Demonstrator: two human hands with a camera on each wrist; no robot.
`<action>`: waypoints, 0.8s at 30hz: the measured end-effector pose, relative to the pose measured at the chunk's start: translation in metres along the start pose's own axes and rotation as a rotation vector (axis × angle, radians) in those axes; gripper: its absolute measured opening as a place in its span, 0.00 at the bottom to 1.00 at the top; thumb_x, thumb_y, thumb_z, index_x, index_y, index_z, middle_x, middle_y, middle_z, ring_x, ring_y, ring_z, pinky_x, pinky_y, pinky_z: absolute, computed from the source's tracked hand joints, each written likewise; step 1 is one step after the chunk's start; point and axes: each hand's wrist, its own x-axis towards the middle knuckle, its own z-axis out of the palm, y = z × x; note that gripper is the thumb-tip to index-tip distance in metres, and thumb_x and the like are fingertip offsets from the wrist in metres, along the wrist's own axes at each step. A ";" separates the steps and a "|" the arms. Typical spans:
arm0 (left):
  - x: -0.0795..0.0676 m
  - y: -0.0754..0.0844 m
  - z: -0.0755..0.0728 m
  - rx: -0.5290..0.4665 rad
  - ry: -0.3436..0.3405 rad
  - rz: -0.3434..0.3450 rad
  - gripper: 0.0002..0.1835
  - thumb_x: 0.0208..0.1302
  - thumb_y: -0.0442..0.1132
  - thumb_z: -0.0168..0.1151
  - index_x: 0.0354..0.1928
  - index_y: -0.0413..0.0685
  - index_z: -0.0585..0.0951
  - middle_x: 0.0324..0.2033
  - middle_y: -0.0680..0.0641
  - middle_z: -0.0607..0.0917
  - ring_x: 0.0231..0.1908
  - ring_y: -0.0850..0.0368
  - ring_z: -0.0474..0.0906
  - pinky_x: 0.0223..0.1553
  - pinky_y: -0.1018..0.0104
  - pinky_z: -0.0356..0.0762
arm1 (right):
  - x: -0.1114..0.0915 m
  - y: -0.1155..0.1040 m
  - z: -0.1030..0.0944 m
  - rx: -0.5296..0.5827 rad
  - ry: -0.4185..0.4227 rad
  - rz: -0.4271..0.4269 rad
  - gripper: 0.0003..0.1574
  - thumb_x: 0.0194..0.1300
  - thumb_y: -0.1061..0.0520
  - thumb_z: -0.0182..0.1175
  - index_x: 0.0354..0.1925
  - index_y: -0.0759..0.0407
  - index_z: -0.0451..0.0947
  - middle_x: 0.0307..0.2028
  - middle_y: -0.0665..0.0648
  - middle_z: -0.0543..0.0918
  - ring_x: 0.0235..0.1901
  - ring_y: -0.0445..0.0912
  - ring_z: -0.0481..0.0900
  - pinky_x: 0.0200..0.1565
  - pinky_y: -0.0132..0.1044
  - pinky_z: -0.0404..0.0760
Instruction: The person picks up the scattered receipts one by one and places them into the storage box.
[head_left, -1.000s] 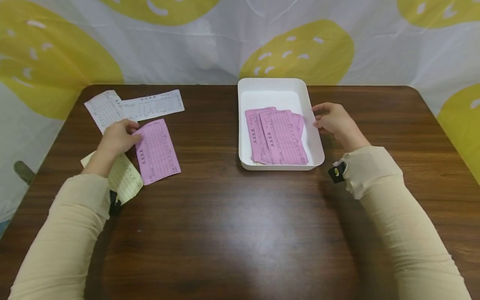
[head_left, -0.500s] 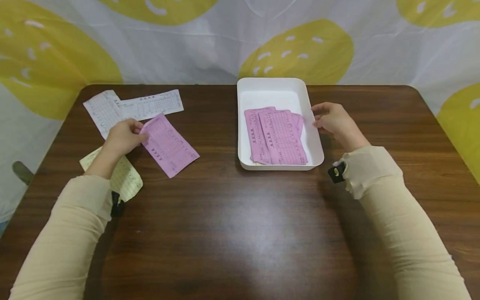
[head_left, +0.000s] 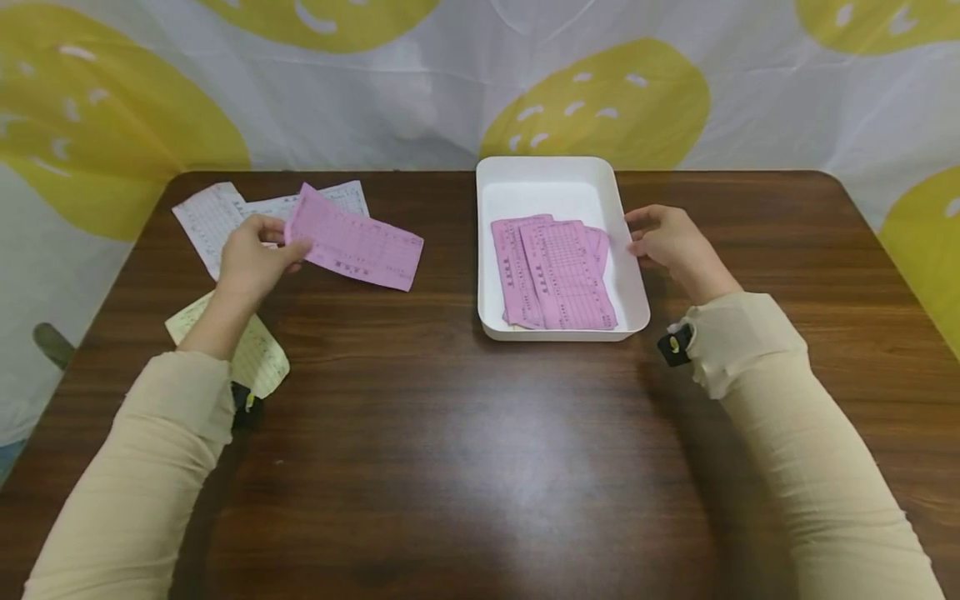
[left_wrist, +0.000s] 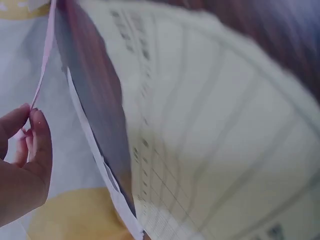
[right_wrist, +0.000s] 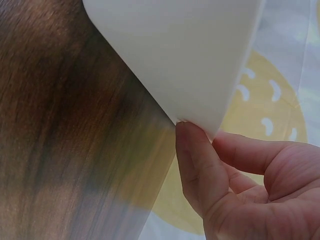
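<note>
My left hand (head_left: pixel 255 257) pinches the pink slip (head_left: pixel 363 243) by one end above the white slips (head_left: pixel 208 223), where a slackening hold could drop it onto them, while my right hand (head_left: pixel 673 250) grips the white tray (head_left: pixel 551 193) by its side.

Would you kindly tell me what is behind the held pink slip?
The pink slip partly hides a white slip and the table; the white slip shows on both sides of it. What lies covered between cannot be seen.

Head view forward-down; wrist views close
</note>
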 end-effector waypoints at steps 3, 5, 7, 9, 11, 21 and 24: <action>-0.001 0.006 0.004 -0.152 0.031 -0.024 0.16 0.62 0.33 0.61 0.49 0.38 0.69 0.36 0.52 0.71 0.20 0.77 0.72 0.28 0.84 0.78 | 0.000 -0.001 0.001 -0.002 0.000 0.004 0.33 0.65 0.69 0.51 0.68 0.67 0.58 0.53 0.67 0.70 0.37 0.41 0.74 0.33 0.23 0.76; -0.002 0.010 0.007 -0.257 0.051 -0.027 0.12 0.62 0.31 0.60 0.44 0.45 0.69 0.35 0.52 0.70 0.21 0.75 0.73 0.28 0.84 0.79 | 0.000 -0.001 0.001 -0.008 0.002 0.004 0.33 0.65 0.69 0.51 0.68 0.67 0.58 0.53 0.67 0.70 0.37 0.42 0.74 0.33 0.23 0.76; -0.005 0.016 0.010 -0.337 0.067 -0.021 0.12 0.61 0.29 0.60 0.39 0.50 0.68 0.35 0.52 0.70 0.21 0.74 0.74 0.28 0.84 0.79 | 0.000 -0.001 0.001 -0.012 0.005 0.001 0.33 0.65 0.70 0.51 0.67 0.68 0.59 0.53 0.68 0.70 0.37 0.42 0.74 0.33 0.23 0.76; -0.008 0.022 0.013 -0.408 0.079 -0.012 0.13 0.61 0.27 0.59 0.38 0.51 0.68 0.35 0.52 0.70 0.21 0.73 0.75 0.28 0.83 0.79 | -0.001 -0.001 0.000 -0.017 0.007 -0.001 0.33 0.65 0.70 0.51 0.67 0.68 0.59 0.52 0.68 0.70 0.37 0.43 0.74 0.33 0.24 0.77; -0.011 0.029 0.017 -0.471 0.088 -0.008 0.13 0.61 0.27 0.59 0.38 0.52 0.67 0.35 0.51 0.70 0.22 0.72 0.76 0.28 0.83 0.79 | 0.000 -0.001 0.000 -0.017 0.007 -0.001 0.33 0.65 0.70 0.51 0.67 0.68 0.59 0.52 0.68 0.70 0.38 0.43 0.74 0.34 0.25 0.77; -0.020 0.056 0.034 -0.729 0.164 0.034 0.11 0.62 0.26 0.57 0.37 0.51 0.69 0.32 0.52 0.76 0.26 0.67 0.78 0.27 0.79 0.80 | 0.001 0.000 0.001 -0.007 0.007 -0.002 0.33 0.65 0.70 0.51 0.67 0.68 0.58 0.52 0.67 0.70 0.38 0.43 0.74 0.34 0.24 0.77; -0.021 0.062 0.039 -0.778 0.165 0.054 0.10 0.62 0.26 0.57 0.37 0.50 0.70 0.32 0.52 0.77 0.26 0.66 0.79 0.27 0.79 0.80 | 0.000 0.000 0.001 -0.001 0.002 -0.004 0.33 0.65 0.70 0.51 0.68 0.68 0.58 0.52 0.68 0.70 0.37 0.42 0.74 0.33 0.23 0.77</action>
